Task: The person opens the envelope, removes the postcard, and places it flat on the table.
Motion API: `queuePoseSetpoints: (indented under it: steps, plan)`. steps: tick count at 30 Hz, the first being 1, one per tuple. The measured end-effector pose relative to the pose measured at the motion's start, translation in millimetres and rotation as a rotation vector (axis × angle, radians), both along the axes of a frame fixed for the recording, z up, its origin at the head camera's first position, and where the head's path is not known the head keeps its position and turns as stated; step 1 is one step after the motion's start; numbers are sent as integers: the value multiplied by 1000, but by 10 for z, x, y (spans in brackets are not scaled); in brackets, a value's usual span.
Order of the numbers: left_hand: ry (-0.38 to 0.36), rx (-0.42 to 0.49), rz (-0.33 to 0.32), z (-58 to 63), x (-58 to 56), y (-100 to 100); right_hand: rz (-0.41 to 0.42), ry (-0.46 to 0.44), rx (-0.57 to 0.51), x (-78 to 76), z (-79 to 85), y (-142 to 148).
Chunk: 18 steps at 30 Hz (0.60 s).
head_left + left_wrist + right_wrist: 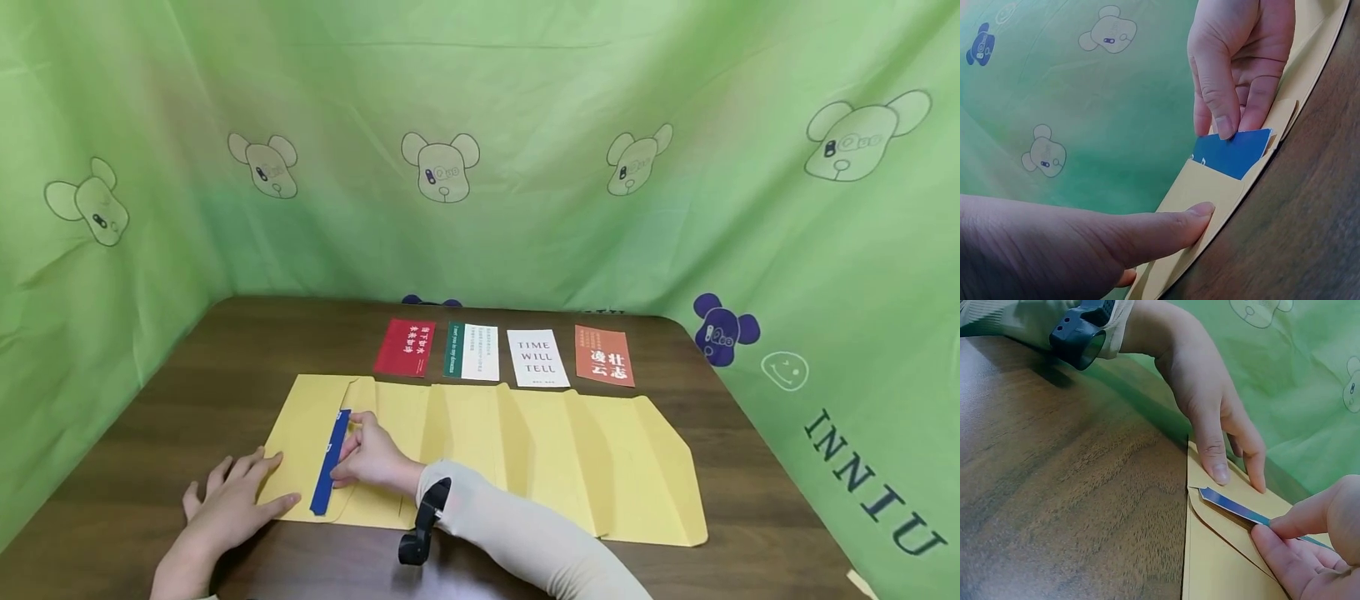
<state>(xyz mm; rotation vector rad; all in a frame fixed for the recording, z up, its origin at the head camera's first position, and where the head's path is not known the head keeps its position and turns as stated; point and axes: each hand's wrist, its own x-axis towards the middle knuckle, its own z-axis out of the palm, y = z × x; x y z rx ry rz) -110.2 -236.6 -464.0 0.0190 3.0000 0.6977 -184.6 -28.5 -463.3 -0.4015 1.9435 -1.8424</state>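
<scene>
A blue card (pixel 328 468) stands partly inside the mouth of the leftmost yellow envelope (pixel 305 412), with a strip of it showing. My right hand (pixel 377 455) pinches the card's exposed edge between thumb and fingers. In the left wrist view, the thumb lies across the upper face of the blue card (pixel 1232 153). Spread fingers of my left hand (pixel 234 502) rest on the envelope's left end and the table beside it. The left thumb (pixel 1175 231) presses the envelope just below its opening. The card's lower part is hidden inside the envelope.
More yellow envelopes (pixel 540 450) overlap in a row to the right, flaps raised. Behind them lie a red card (pixel 401 358), a green-and-white card (pixel 480 350), a white card (pixel 536 354) and an orange card (pixel 600 346). A green printed curtain (pixel 525 242) surrounds the wooden table (pixel 750 508).
</scene>
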Motion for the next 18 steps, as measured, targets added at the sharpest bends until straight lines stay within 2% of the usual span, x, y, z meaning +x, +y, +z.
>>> queuePoseSetpoints:
  steps: [7,18]
  plan:
    - [4,-3,0,-27,11,2,-19,7,2,16,-15,0]
    - [-20,-6,-2,4,-5,-19,-38,-17,-47,8,-59,-25]
